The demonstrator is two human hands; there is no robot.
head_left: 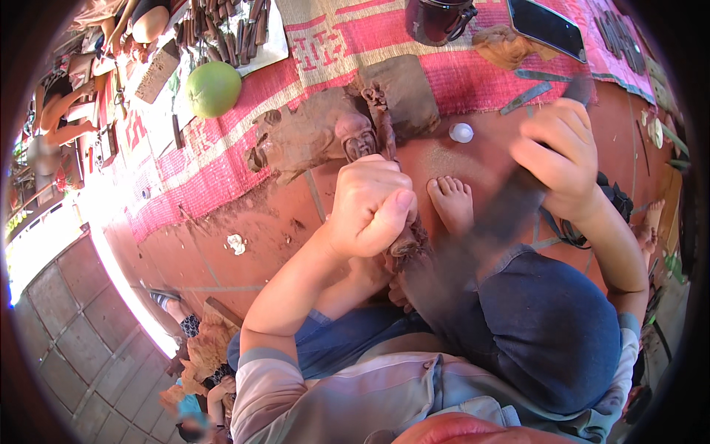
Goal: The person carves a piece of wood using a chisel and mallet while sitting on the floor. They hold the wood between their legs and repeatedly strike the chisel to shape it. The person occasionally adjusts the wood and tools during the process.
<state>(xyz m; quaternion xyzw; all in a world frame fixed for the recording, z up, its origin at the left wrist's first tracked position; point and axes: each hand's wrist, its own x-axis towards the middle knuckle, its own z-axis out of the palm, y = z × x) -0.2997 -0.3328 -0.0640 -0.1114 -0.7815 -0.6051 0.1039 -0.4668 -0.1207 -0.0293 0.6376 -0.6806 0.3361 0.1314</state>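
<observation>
My left hand (373,207) is closed round a dark brown wooden carving (381,122), a slim knotty length with carved detail at its far end. A carved face (356,139) shows just beyond the knuckles; whether it belongs to the same piece I cannot tell. Its near end points toward my lap. On the right, my right hand (558,152) grips a broad dark blade (510,211), smeared by motion and slanting down to the left over my knee. Under the carving lie rough brown wooden blocks (303,129). My bare foot (451,200) rests on the tiles between the hands.
A pink woven mat (473,81) spreads beyond, bearing a green round fruit (214,89), a dark mug (438,21), a phone (547,28) and flat metal tools (526,98). Many carving tools (222,29) lie far left. A small white cap (461,132) sits on the tiles. Other people sit nearby.
</observation>
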